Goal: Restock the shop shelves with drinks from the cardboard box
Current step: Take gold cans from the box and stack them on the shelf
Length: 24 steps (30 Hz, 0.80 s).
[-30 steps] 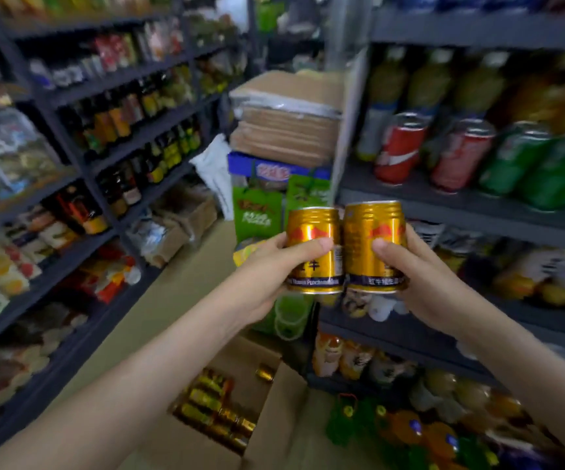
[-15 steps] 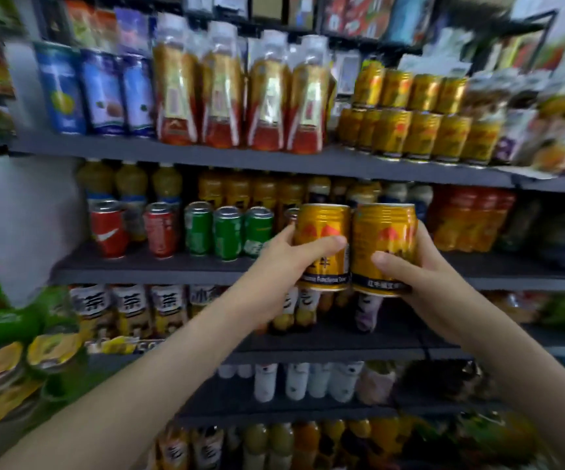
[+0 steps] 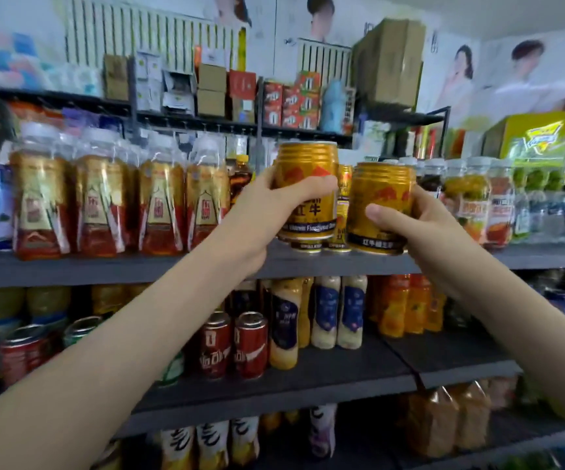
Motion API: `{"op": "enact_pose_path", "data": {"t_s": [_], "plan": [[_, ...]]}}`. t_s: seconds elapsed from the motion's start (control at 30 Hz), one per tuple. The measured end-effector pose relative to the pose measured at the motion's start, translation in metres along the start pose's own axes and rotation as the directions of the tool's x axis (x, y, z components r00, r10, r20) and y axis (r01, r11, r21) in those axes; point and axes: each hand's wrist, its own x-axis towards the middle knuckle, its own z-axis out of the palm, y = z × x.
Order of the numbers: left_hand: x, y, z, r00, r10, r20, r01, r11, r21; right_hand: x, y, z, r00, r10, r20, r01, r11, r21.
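Two cans, one per hand: your left hand (image 3: 267, 212) wraps around the left gold can (image 3: 308, 178), upright above the grey shelf (image 3: 104, 269). Your right hand (image 3: 420, 225) grips the right gold can (image 3: 381, 198), lower, just above that shelf's front edge. Shelved gold cans (image 3: 343, 198) stand on the shelf behind both.

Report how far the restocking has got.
Done: shelved gold cans already stand on the shelf. In hand: the left hand grips the left can, the right hand the right can, both raised before that row. Left: shelving these two; the box is out of view.
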Motion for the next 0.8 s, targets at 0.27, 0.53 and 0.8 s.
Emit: {"op": "enact_pose_path", "data": {"t_s": [0.27, 0.53, 0.8], "plan": [[0.093, 0.003, -0.011, 0.998, 0.01, -0.067, -0.008, 1.0, 0.027, 0.101, 0.012, -0.029, 0.999, 0.017, -0.031, -0.016, 1.0, 0.025], [0.153, -0.027, -0.024, 0.97, -0.019, -0.243, 0.03, 0.999, 0.041, 0.176, 0.042, -0.02, 0.999, -0.049, 0.011, 0.05, 0.996, -0.075], [0.202, -0.054, -0.016, 0.965, -0.068, -0.252, 0.11, 0.982, 0.156, 0.238, 0.081, -0.012, 0.997, 0.035, 0.066, -0.014, 0.957, -0.291]]}}
